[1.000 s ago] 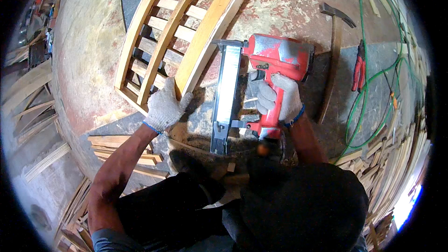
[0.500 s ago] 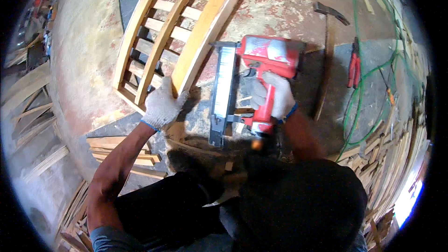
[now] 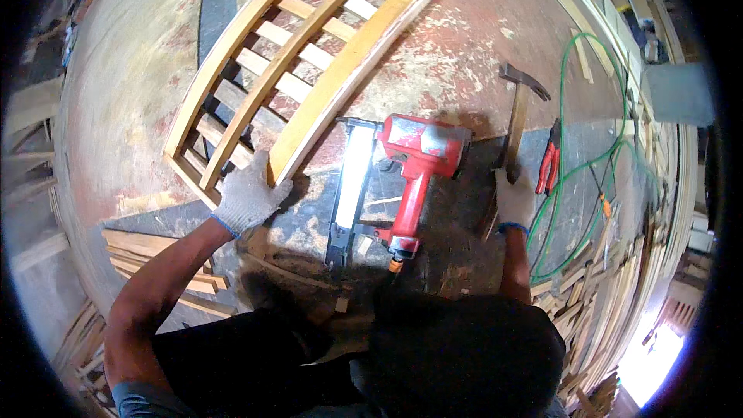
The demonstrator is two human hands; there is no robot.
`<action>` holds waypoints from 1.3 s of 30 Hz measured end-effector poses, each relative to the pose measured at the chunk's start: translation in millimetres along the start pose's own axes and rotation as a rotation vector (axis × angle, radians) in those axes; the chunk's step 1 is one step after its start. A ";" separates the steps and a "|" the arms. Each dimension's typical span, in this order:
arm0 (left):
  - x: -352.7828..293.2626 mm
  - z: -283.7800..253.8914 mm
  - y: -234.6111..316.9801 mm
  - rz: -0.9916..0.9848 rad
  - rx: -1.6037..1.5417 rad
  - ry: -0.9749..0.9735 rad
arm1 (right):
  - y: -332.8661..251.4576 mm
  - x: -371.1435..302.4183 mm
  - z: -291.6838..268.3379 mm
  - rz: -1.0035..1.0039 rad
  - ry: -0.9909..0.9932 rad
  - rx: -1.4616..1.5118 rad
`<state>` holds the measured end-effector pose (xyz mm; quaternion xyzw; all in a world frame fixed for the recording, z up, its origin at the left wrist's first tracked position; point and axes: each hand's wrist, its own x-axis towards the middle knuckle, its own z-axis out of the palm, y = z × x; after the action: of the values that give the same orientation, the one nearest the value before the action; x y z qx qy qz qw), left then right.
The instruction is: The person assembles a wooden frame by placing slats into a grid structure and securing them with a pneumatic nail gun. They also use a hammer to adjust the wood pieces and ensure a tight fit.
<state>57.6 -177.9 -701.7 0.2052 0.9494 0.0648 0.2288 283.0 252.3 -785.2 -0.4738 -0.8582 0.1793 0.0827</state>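
Note:
A slatted wooden frame [image 3: 338, 58] lies slanting on the floor, its long rails crossed by several short slats. My left hand [image 3: 249, 197], in a white knit glove, grips its near end by the edge board. Between my hands a red nail gun [image 3: 414, 190] with a long silver magazine rests on the floor, touched by neither hand. Over at the right, my gloved right hand [image 3: 515, 200] is at the wooden handle of a claw hammer [image 3: 517, 120], with its fingers around it. Part of the handle is hidden by that hand.
Red-handled pliers [image 3: 549, 161] and a looped green hose [image 3: 559, 186] lie right of the hammer. An orange-handled tool [image 3: 604, 205] is within the hose loop. Wood strips [image 3: 159, 251] lie by my left forearm; more scrap strips [image 3: 596, 302] pile up at the lower right.
My right hand has let go of the nail gun, which now lies on the floor, and has moved right to the hammer handle. My left hand stays on the frame. The view has shifted.

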 end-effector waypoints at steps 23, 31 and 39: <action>1.9 18.8 -7.7 0.022 -0.029 0.077 | -171.5 26.5 -28.7 -0.711 -0.287 -0.170; 1.8 12.7 -4.1 -0.015 -0.025 0.044 | -186.3 12.6 -16.4 -0.589 -0.309 -0.152; 4.4 21.0 -6.4 0.018 -0.042 0.076 | -155.7 20.0 -26.8 -0.582 -0.218 0.059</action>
<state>61.4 -181.2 -723.5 0.2063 0.9539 0.0946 0.1963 158.6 199.5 -701.0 -0.1835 -0.9561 0.2226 0.0519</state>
